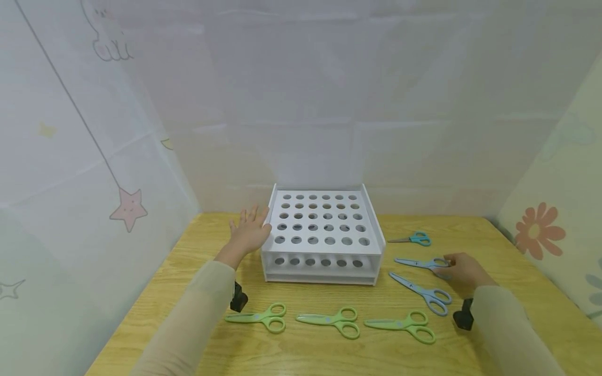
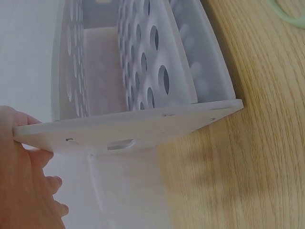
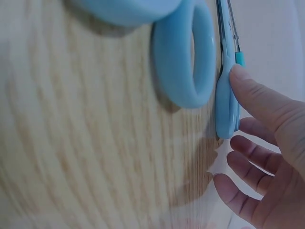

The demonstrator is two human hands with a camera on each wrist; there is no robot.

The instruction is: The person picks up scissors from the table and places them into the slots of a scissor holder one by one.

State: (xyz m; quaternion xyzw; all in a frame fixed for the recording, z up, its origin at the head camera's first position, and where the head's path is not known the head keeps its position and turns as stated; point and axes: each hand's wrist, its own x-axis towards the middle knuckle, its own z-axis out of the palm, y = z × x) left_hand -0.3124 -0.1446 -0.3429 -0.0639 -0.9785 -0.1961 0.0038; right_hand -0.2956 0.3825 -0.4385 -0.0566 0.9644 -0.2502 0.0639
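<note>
A white rack (image 1: 324, 253) with rows of round holes stands at the back of the table. My left hand (image 1: 251, 231) is at its left side panel; in the left wrist view the panel's edge (image 2: 119, 120) sits between thumb and fingers. On the right, my right hand (image 1: 463, 269) pinches a handle loop of light-blue scissors (image 1: 416, 262), thumb on one side and a finger behind. Their blades point left toward the rack. A second pair of light-blue scissors (image 1: 418, 290) lies just nearer, its loops large in the right wrist view.
Teal scissors with bare metal blades (image 1: 414, 239) lie behind the light-blue ones. Three green scissors, left (image 1: 261, 317), middle (image 1: 331, 320) and right (image 1: 404, 325), line the front of the wooden table (image 1: 291, 357). Printed white sheets (image 1: 310, 104) hang around it.
</note>
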